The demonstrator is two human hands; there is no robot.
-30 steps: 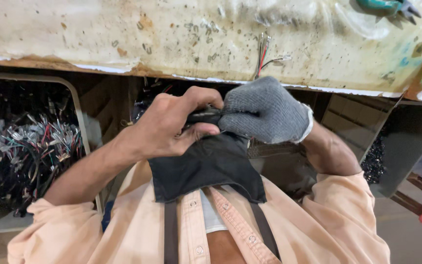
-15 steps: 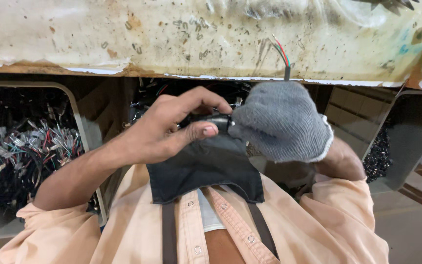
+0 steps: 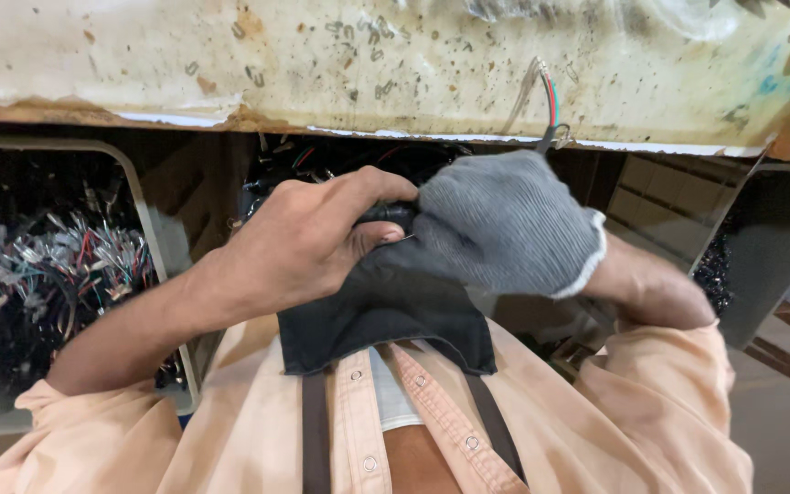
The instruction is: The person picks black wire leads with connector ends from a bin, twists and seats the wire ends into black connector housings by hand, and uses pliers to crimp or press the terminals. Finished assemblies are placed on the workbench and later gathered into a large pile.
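My bare left hand (image 3: 313, 242) and my right hand (image 3: 505, 220), in a grey knit glove, meet just under the workbench edge. Both pinch a thin black cable (image 3: 393, 213) between them. From the top of the gloved fist the cable end (image 3: 549, 101) sticks up, showing short red, green and white wire strands against the bench. A black cloth piece (image 3: 386, 311) hangs on my chest right below the hands. How much cable lies inside the fists is hidden.
A stained, pitted white workbench (image 3: 322, 64) fills the top. A grey bin (image 3: 153, 238) at the left holds several cut wire pieces with coloured ends. More dark cables (image 3: 322, 160) lie in the recess behind my hands. A dark box (image 3: 770, 247) stands at the right.
My gloved right hand has moved up and rightward, and the stripped cable end has risen against the bench. My left hand stays closed on the cable beside it.
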